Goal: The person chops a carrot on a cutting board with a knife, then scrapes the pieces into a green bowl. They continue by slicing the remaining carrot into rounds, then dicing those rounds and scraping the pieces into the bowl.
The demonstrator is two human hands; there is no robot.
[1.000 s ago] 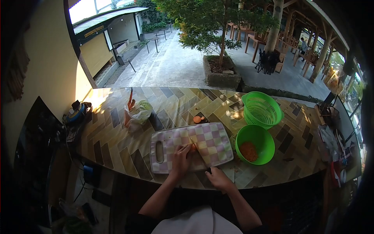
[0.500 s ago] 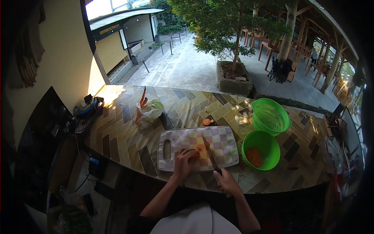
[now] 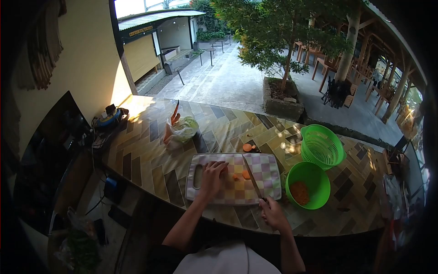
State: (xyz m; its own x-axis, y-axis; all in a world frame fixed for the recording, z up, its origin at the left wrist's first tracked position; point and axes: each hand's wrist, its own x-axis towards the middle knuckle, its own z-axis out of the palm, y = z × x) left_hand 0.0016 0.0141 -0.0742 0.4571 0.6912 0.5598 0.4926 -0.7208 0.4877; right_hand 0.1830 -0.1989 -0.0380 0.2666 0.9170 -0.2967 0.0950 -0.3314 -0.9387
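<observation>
Lower centre: left hand (image 3: 211,178) rests flat, released, on checked cutting board (image 3: 235,182); right hand (image 3: 273,213) grasps knife (image 3: 252,176) at the counter's near edge beside carrot pieces (image 3: 242,175).

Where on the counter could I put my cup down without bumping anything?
Bare tile lies left of the cutting board, below the plastic bag, and beyond the green bowl toward the right end. It is crowded on the board, around the left hand, carrot pieces and knife.
</observation>
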